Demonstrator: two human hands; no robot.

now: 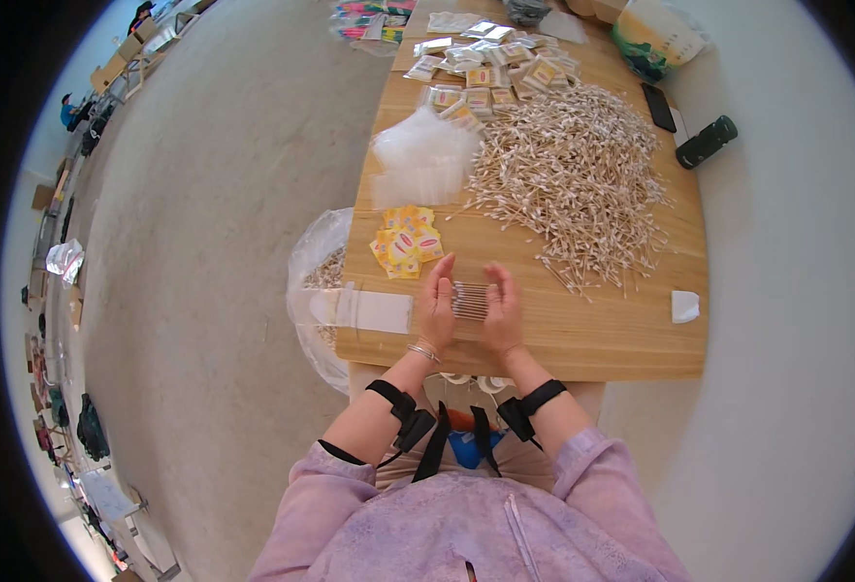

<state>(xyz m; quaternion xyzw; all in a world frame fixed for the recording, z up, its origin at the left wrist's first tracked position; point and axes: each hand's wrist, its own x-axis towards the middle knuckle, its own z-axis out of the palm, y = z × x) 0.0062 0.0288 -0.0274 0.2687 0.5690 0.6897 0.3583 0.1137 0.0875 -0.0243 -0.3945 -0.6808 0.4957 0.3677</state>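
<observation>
A neat row of cotton swabs (470,301) lies crosswise between my two hands near the front edge of the wooden table (563,354). My left hand (437,308) presses against their left ends, fingers slightly curved and pointing away from me. Against the right ends, my right hand (502,308) mirrors it, thumb along the inner side. Ahead and to the right spreads a big loose heap of cotton swabs (573,165). Yellow printed cards (408,242) are piled just beyond my left hand, and a white card stack (384,312) sits left of it.
Clear plastic bags (422,155) lie behind the cards; filled packets (490,73) are piled farther back. A black phone (658,107), a dark bottle (707,143) and a white paper piece (684,307) are along the right edge. A plastic sack of swabs (316,281) stands at the table's left.
</observation>
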